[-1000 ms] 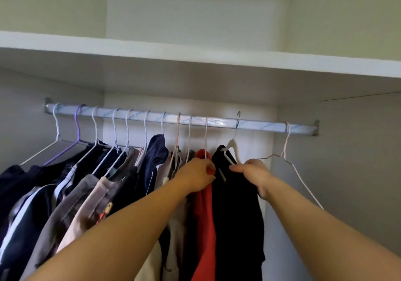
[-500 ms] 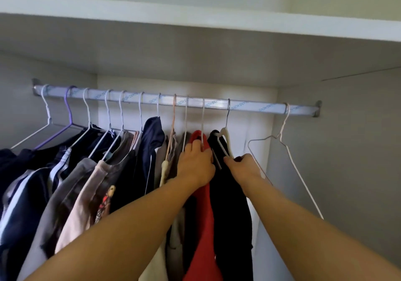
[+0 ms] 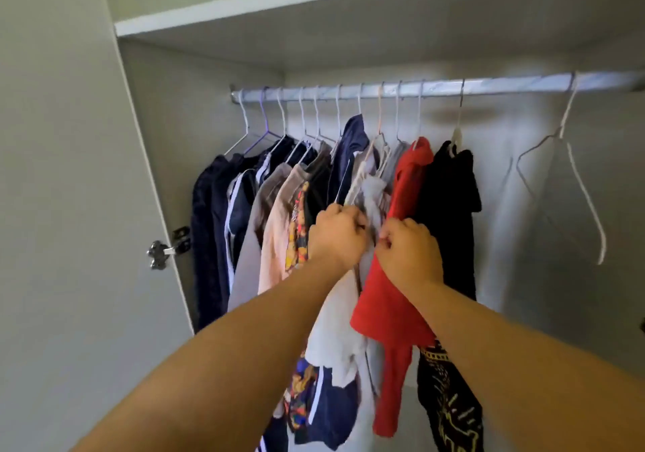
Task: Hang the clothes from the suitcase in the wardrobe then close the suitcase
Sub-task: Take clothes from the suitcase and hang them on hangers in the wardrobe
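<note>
Several garments hang on hangers from the silver wardrobe rod (image 3: 352, 91). A red garment (image 3: 389, 305) hangs between a grey-white one (image 3: 372, 190) and a black one (image 3: 450, 204). My left hand (image 3: 336, 238) grips the grey-white garment about halfway down, fingers curled into the cloth. Close beside it, my right hand (image 3: 410, 254) pinches the left edge of the red garment. The two hands almost touch. The suitcase is out of view.
An empty white wire hanger (image 3: 574, 176) hangs alone at the right end of the rod, with a gap beside the black garment. The wardrobe door (image 3: 52, 207) stands open at the left, its hinge (image 3: 167, 247) showing. A shelf (image 3: 279, 1) runs above the rod.
Both hands have dropped from the hanger necks of the red and black garments to mid-garment. The right hand left the black garment for the red one. The view pulled back.
</note>
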### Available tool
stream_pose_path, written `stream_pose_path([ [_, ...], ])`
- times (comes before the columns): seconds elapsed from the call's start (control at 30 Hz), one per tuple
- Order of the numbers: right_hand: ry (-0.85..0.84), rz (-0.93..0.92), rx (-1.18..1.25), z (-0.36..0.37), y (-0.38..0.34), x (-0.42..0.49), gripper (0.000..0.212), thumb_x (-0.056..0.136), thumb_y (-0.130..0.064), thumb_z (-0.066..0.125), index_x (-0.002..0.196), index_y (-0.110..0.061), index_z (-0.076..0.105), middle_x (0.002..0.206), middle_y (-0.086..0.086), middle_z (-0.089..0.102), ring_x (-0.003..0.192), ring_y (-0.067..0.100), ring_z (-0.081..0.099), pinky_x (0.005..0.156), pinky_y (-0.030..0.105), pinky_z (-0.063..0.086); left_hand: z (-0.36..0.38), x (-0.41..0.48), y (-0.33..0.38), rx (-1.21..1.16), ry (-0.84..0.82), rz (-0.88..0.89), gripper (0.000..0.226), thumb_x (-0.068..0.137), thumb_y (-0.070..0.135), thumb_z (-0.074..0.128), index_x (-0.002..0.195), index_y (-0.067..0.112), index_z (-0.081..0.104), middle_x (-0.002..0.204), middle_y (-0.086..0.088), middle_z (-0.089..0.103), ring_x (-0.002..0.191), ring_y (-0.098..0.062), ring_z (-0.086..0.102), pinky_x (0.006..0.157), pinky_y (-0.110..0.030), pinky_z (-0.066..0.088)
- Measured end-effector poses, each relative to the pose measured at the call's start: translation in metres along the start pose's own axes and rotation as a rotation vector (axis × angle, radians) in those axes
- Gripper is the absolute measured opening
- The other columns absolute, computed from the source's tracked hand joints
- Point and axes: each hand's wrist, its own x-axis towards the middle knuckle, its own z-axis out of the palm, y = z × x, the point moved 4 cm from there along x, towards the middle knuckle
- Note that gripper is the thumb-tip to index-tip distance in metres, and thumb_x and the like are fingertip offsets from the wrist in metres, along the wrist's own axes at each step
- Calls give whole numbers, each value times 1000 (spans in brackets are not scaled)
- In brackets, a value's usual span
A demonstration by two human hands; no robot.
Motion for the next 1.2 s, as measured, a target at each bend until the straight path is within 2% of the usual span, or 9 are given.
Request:
stream_pose_path([
  [0.07, -53, 27, 43, 20, -12, -27, 18, 86, -12, 53, 99, -6, 64, 106, 18, 58, 101, 38, 53, 82, 41, 42, -2, -32, -30, -65, -67, -86, 28, 90, 11, 47, 113, 12, 62, 119, -13, 51, 110, -32, 52, 90, -33, 44],
  [0.17, -370, -33, 148, 62, -49, -72, 15, 90, -12, 48, 97, -10, 61, 109, 14, 56, 102, 34, 56, 77, 34, 44, -16, -88, -80, -94, -120, -292, 28, 91, 11, 45, 113, 14, 61, 117, -11, 58, 100, -32, 59, 81, -32, 49],
  [0.33, -769, -168, 201, 121, -124, -153, 20, 87, -12, 42, 69, -18, 46, 97, 12, 62, 83, 28, 52, 66, 31, 39, -56, -183, -166, -62, -96, -600, 27, 90, 11, 43, 105, 17, 65, 108, -8, 65, 95, -27, 61, 80, -31, 52],
  [0.47, -1031, -209, 257, 159, -189, -213, 20, 86, -11, 38, 68, -16, 44, 88, 10, 55, 80, 26, 47, 70, 28, 39, -105, -262, -231, -57, -45, -822, 28, 88, 11, 43, 101, 20, 66, 91, -2, 63, 81, -21, 61, 68, -27, 50],
  [0.63, -1261, -365, 285, 197, -280, -286, 31, 89, -9, 37, 60, -20, 33, 79, 3, 47, 78, 22, 44, 61, 24, 34, -166, -355, -296, -24, 55, -1055, 26, 88, 13, 45, 100, 22, 66, 102, -4, 67, 88, -21, 65, 64, -22, 45],
  [0.73, -1406, -425, 314, 220, -351, -337, 28, 90, -11, 40, 63, -19, 39, 88, 6, 52, 80, 22, 49, 71, 27, 40, -210, -413, -343, 1, 132, -1186, 25, 88, 14, 46, 101, 19, 66, 100, -4, 67, 87, -22, 63, 65, -23, 46],
  [0.9, -1550, -487, 325, 273, -445, -403, 26, 87, -14, 44, 62, -18, 37, 81, 7, 49, 75, 20, 46, 70, 30, 39, -261, -478, -424, 8, 207, -1303, 19, 87, 13, 43, 88, 23, 59, 87, 0, 60, 80, -21, 60, 64, -28, 48],
  [1.13, -1551, -371, 272, 389, -546, -447, 29, 81, -8, 41, 60, -18, 25, 62, 2, 33, 60, 21, 34, 63, 33, 29, -301, -513, -578, -41, 151, -1366, 26, 91, 15, 41, 105, 20, 63, 94, 1, 60, 81, -18, 57, 64, -25, 44],
  [1.2, -1562, -312, 233, 428, -568, -459, 27, 83, -9, 42, 60, -17, 30, 61, 2, 35, 58, 22, 37, 62, 32, 30, -303, -522, -625, -68, 108, -1393, 25, 92, 16, 41, 104, 20, 63, 92, 1, 59, 80, -19, 56, 63, -25, 42],
])
